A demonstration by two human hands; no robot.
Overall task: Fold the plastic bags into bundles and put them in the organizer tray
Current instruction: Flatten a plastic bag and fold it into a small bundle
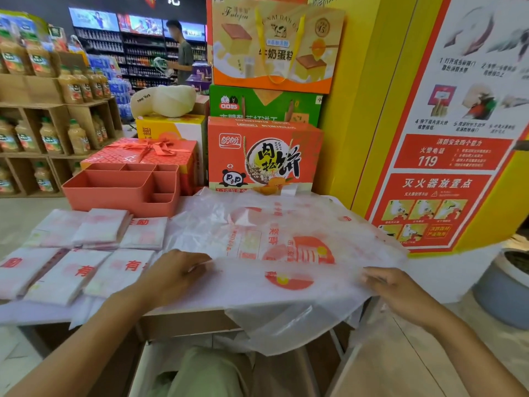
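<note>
Both hands on a flat plastic bag [286,253] on the table [186,316] — left hand [171,277] and right hand [398,290] pinch its near folded edge. Folded bundles [86,253] lie left; organizer tray [123,190] behind them.

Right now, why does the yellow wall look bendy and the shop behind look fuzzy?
Head view: the wide lens bends the yellow wall and poster near the edges; the far shelves look soft and blurry; the plastic bag has pale glare; light is even.
</note>
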